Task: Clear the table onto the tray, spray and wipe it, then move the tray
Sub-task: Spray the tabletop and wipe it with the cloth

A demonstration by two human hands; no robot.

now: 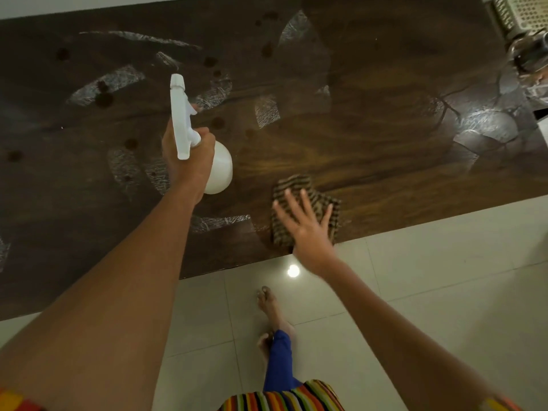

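Head view: left hand (189, 155) grips the white plastic spray bottle (218, 167) (nozzle up, over the dark wooden table (370, 137)); right hand (305, 226), fingers spread flat, presses the brown striped cloth (299, 185).

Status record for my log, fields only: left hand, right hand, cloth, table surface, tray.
left hand: grips the white spray bottle, nozzle aimed away across the table
right hand: fingers spread flat on the striped cloth
cloth: on the table by its near edge
table: dark wood; dark spots and pale streaks on the left part
tray: far right corner, mostly out of frame; contents unclear
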